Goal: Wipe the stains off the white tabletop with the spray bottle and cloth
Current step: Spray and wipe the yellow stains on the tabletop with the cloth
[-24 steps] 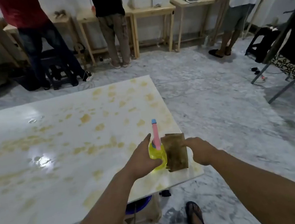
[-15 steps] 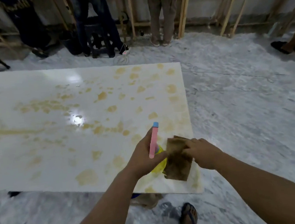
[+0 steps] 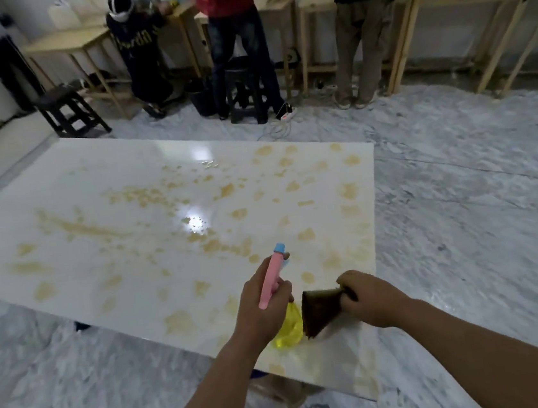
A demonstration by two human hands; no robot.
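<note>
**Bottle aimed across the stained worktop**

The worktop (image 3: 70,206) was seen blotched with yellow-brown stains (image 3: 79,227), thickest towards its far and left edges. Near the near-right corner, the spray bottle (image 3: 283,326) was held in the closed grip of the left hand (image 3: 262,308), its pink head's long axis pointed away at the stains. Just beside it, the cloth (image 3: 318,310) was pinched in the right hand (image 3: 368,296).

I see a glossy white rectangular tabletop (image 3: 99,196) on grey marble floor (image 3: 463,215), blotched across with yellow-brown stains (image 3: 225,245).
</note>
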